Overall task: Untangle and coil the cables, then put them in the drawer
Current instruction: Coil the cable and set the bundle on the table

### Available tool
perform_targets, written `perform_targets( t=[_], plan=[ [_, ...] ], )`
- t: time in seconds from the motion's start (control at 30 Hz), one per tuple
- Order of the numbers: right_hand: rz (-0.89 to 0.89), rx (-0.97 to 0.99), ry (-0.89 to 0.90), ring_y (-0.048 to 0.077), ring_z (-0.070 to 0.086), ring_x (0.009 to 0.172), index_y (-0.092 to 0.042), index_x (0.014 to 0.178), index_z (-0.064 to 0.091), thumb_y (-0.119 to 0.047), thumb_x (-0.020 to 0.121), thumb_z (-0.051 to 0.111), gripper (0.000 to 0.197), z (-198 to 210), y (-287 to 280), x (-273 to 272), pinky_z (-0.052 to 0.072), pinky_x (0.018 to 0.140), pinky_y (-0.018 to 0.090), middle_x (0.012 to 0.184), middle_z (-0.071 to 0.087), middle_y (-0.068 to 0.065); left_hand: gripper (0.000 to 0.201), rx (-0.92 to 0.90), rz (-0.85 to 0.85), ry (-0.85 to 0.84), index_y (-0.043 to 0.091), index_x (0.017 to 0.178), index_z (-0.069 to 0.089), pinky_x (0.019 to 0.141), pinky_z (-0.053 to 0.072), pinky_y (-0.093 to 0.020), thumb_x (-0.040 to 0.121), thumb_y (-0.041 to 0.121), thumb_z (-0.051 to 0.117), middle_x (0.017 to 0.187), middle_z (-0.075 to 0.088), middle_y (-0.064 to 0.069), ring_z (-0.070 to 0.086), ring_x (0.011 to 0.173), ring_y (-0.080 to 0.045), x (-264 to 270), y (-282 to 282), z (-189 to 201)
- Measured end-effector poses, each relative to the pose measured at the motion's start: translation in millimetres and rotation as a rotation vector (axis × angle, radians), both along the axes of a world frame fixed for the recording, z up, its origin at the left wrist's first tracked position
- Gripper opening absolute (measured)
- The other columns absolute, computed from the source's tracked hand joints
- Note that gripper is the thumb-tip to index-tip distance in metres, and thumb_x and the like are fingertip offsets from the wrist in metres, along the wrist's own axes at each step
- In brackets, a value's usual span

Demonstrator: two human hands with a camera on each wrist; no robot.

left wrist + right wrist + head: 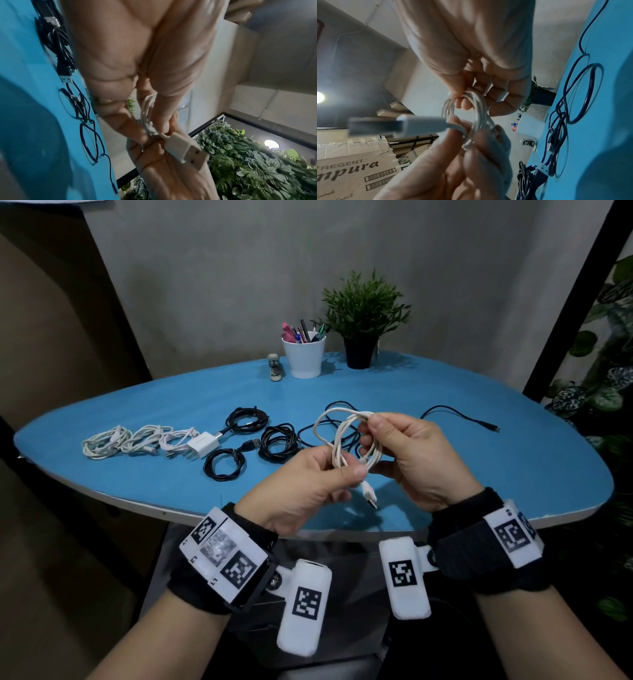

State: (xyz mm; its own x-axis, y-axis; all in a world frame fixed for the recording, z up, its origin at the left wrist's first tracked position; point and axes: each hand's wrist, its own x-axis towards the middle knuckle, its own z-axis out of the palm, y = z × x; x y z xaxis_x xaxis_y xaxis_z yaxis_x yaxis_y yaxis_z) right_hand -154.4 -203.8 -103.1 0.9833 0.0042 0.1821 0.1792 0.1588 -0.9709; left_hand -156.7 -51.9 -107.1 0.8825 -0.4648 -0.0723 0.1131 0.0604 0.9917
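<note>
White cable, partly looped, hangs above the blue table in the head view, pinched low by the left hand and at the top by the right hand, its USB plug dangling, with coiled white cables and black cables lying beyond. Left wrist view alone shows the plug's metal face, the fingers blurred. Right wrist view adds a printed cardboard box; no drawer shows.
</note>
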Motion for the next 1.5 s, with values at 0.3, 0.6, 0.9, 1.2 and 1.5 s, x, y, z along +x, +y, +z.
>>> perform_targets(
  t=[0.3, 0.6, 0.9, 1.2, 1.5],
  plan=[
    [-0.067, -0.020, -0.080, 0.014, 0.056, 0.068, -0.012, 0.082, 0.068, -0.017, 0.092, 0.054, 0.018, 1.5, 8.6, 3.4, 0.052, 0.068, 0.033, 0.070, 0.059, 0.005, 0.030, -0.007, 0.129, -0.031, 0.008, 0.100, 0.047, 0.048, 0.049, -0.020, 0.081, -0.013, 0.060, 0.066, 0.060, -0.010, 0.057, 0.049, -0.016, -1.3, -4.6, -5.7],
    [-0.141, -0.015, -0.129, 0.022, 0.060, 0.076, -0.012, 0.092, 0.070, -0.016, 0.092, 0.055, 0.016, 4.9, -2.8, 4.1, 0.052, 0.078, 0.040, 0.072, 0.064, 0.008, 0.019, 0.370, -0.117, -0.170, 0.009, 0.074, 0.056, 0.047, 0.048, -0.019, 0.083, -0.005, 0.064, 0.056, 0.062, -0.002, 0.056, 0.045, -0.008, -1.4, 13.1, -13.5],
    [-0.163, -0.087, -0.174, 0.020, 0.054, 0.068, -0.015, 0.084, 0.071, -0.018, 0.093, 0.056, 0.018, 7.4, -5.5, 4.9, 0.046, 0.073, 0.039, 0.065, 0.059, 0.004, 0.008, 0.111, -0.132, -0.125, 0.002, 0.084, 0.059, 0.055, 0.052, -0.017, 0.090, -0.002, 0.054, 0.074, 0.066, -0.010, 0.060, 0.055, -0.008, -3.8, 12.1, -6.5],
    [-0.261, -0.245, -0.243, 0.012, 0.059, 0.067, -0.018, 0.082, 0.070, -0.014, 0.093, 0.057, 0.018, 14.2, -16.4, 2.0, 0.053, 0.071, 0.031, 0.063, 0.064, -0.007, 0.010, 0.404, 0.136, -0.418, 0.005, 0.073, 0.065, 0.069, 0.057, -0.024, 0.083, 0.005, 0.068, 0.067, 0.070, -0.006, 0.067, 0.066, -0.013, 5.7, 28.5, -7.4],
    [-0.093, -0.044, -0.138, 0.019, 0.055, 0.056, -0.005, 0.084, 0.067, -0.012, 0.093, 0.053, 0.019, 18.3, -8.2, -1.7, 0.056, 0.058, 0.030, 0.061, 0.057, 0.008, 0.020, -0.098, 0.617, -0.477, 0.012, 0.072, 0.056, 0.067, 0.055, -0.020, 0.090, 0.002, 0.058, 0.065, 0.069, 0.002, 0.070, 0.071, -0.014, 16.5, 30.4, 8.9]
  ],
)
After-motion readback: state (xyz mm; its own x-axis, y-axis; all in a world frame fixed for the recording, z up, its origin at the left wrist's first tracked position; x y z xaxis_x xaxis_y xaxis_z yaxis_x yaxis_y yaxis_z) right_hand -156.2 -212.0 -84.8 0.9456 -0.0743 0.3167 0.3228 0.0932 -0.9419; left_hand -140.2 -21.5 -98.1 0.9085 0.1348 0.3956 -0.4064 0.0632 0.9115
